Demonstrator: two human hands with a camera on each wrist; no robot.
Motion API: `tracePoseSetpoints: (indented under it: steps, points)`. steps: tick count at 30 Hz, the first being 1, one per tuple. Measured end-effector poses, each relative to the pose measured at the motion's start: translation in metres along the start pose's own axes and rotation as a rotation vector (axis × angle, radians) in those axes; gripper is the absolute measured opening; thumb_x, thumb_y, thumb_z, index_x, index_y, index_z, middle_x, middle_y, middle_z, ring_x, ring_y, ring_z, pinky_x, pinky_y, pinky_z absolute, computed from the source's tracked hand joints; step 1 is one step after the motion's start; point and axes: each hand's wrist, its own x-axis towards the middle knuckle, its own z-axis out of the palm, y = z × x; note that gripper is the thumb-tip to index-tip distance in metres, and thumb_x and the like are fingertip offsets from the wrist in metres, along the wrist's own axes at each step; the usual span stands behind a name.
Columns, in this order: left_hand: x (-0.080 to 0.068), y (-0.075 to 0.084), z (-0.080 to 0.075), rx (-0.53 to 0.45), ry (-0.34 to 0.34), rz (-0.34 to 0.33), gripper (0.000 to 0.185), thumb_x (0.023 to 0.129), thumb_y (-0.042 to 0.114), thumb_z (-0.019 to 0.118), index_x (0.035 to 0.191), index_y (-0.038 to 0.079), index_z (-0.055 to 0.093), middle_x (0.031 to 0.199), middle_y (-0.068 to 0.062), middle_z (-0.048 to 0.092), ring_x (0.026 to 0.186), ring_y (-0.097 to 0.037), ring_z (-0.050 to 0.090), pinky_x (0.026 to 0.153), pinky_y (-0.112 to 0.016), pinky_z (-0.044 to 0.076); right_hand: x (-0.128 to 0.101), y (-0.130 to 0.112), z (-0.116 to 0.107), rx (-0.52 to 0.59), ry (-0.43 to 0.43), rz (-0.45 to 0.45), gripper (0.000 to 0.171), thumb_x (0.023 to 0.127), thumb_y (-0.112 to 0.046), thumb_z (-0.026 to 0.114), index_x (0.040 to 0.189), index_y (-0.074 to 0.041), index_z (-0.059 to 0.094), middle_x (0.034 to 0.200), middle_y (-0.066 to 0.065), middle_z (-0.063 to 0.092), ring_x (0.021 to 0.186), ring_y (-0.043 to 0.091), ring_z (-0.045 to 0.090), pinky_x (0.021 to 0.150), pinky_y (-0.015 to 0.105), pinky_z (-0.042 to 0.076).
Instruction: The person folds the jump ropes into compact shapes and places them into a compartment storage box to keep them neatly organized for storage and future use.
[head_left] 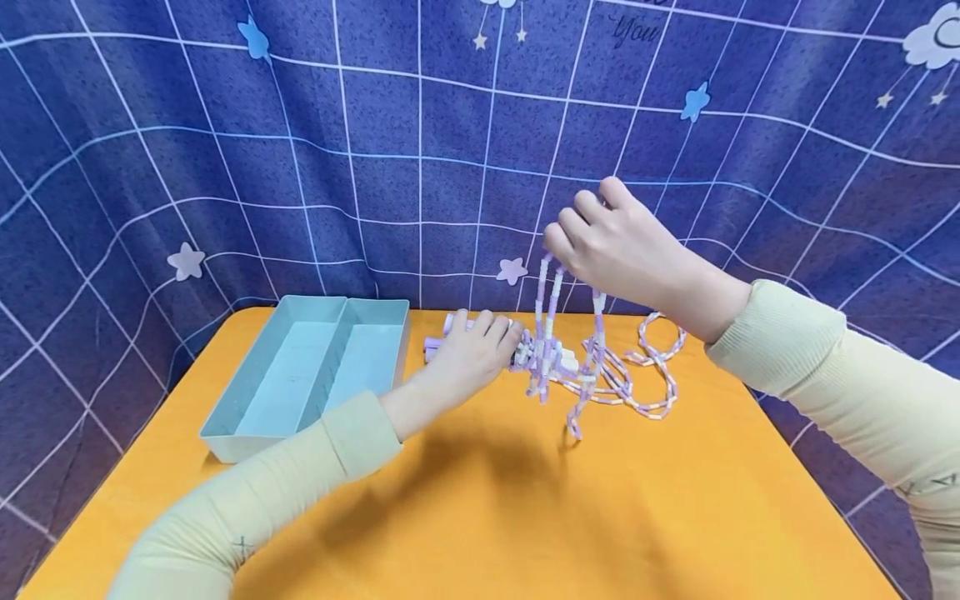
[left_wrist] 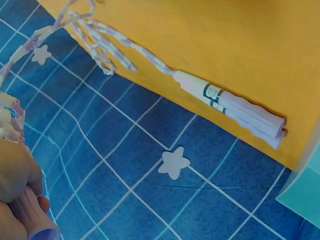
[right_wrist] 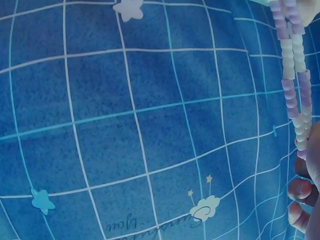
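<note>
hands (head_left: pixel 525 308) lift beaded rope (head_left: pixel 592 367); handles (left_wrist: pixel 240 112) lie flat.

an orange table (head_left: pixel 465 517) carries a pale blue two-compartment tray (head_left: pixel 247 417) and a beaded skipping rope (head_left: pixel 637 392).

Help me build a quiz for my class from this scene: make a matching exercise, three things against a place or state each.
Things:
1. right hand
2. left hand
3. teal tray

States:
a. sits empty at the table's left
b. lifts loops of the beaded rope above the table
c. rests on the rope's handles on the orange table

Pairs: 1-b, 2-c, 3-a
</note>
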Motion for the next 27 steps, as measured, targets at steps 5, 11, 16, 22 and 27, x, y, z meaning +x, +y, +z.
tracePoseSetpoints:
  steps: [5,11,16,22,27]
  points:
    - [0.002,0.005,-0.004,0.017,0.030,0.043,0.030,0.098,0.016,0.032,0.114,0.010,0.057,0.094,-0.002,0.056,0.079,-0.021,0.050,0.063,-0.035,0.037,0.006,0.008,0.005,0.002,-0.021,0.024,0.029,0.097,-0.007,0.031,0.071,-0.003,0.043,0.058,0.006,0.036,0.058,0.028,0.042,0.062,0.040,0.035]
    - [0.003,0.008,-0.006,0.015,0.083,0.069,0.030,0.097,0.017,0.033,0.107,0.009,0.061,0.090,-0.002,0.057,0.076,-0.019,0.049,0.061,-0.035,0.035,0.007,0.018,0.010,-0.011,0.005,-0.017,0.028,0.097,-0.006,0.031,0.073,-0.002,0.044,0.059,0.008,0.038,0.057,0.028,0.041,0.060,0.040,0.032]
    - [0.000,0.008,-0.010,0.009,0.050,0.093,0.028,0.097,0.015,0.034,0.111,0.007,0.057,0.093,-0.003,0.056,0.079,-0.019,0.049,0.061,-0.034,0.035,0.003,0.026,0.016,-0.008,-0.003,-0.010,0.027,0.098,-0.009,0.035,0.074,0.000,0.045,0.062,0.010,0.041,0.061,0.028,0.042,0.062,0.041,0.034]
    - [-0.003,0.007,-0.015,-0.016,0.059,0.087,0.023,0.094,0.009,0.033,0.113,0.006,0.045,0.091,-0.003,0.053,0.079,-0.021,0.049,0.064,-0.035,0.037,-0.010,0.034,0.029,-0.002,-0.029,0.040,0.027,0.097,-0.013,0.043,0.074,0.000,0.048,0.063,0.010,0.043,0.063,0.029,0.043,0.065,0.043,0.037]
    - [-0.004,0.006,-0.020,-0.017,0.098,0.093,0.020,0.094,0.010,0.033,0.111,0.006,0.042,0.089,-0.003,0.052,0.078,-0.021,0.049,0.065,-0.036,0.037,-0.021,0.039,0.042,0.005,-0.056,0.065,0.027,0.096,-0.014,0.044,0.074,0.000,0.049,0.064,0.012,0.048,0.062,0.030,0.046,0.063,0.042,0.037]
